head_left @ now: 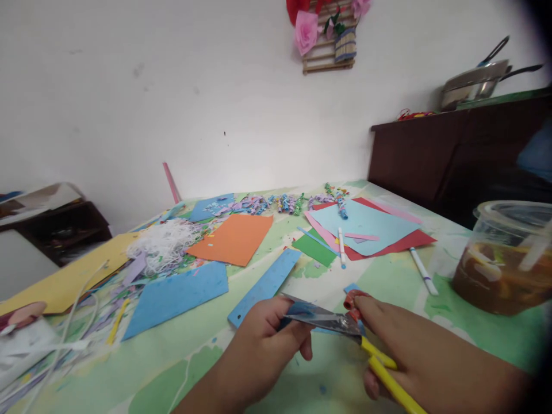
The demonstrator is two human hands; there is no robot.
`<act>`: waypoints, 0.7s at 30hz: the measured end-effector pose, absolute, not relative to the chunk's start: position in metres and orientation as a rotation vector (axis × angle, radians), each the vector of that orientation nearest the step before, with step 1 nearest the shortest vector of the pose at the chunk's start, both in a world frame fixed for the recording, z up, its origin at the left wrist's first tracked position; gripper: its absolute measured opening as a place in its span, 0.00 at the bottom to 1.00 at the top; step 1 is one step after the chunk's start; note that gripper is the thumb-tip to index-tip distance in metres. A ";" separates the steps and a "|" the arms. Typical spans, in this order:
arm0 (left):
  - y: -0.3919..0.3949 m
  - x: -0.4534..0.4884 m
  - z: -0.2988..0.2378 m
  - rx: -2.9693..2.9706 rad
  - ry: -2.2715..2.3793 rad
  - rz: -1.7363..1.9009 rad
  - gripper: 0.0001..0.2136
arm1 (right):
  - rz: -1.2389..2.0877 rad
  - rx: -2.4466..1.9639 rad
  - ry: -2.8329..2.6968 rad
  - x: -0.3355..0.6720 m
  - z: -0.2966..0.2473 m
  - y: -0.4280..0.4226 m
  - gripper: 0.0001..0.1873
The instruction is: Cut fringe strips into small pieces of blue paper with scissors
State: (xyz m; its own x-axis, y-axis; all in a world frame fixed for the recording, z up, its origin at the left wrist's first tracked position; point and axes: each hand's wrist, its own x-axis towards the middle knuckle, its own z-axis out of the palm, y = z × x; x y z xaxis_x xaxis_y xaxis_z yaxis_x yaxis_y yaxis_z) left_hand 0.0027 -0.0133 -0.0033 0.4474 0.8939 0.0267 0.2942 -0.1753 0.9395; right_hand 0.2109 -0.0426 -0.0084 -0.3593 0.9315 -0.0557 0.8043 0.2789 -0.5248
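The right hand (407,339) has its grip wrapped around the yellow-handled scissors (325,319), a red curl (354,303) at its fingertips; the left hand (273,345) has its grip pinched on the blade end, above the tabletop (202,342). Beyond lie a blue strip (267,283), then orange paper (235,238); a plastic tub (495,233) stands rightward.
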 end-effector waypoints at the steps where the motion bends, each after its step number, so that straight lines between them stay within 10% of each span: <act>1: -0.012 0.003 -0.004 1.706 1.014 0.754 0.14 | 0.692 -1.588 -2.297 0.211 -0.008 -0.043 0.21; 21: -0.004 -0.001 -0.012 1.240 0.613 0.638 0.09 | 0.545 -1.597 -2.356 0.213 -0.009 -0.041 0.18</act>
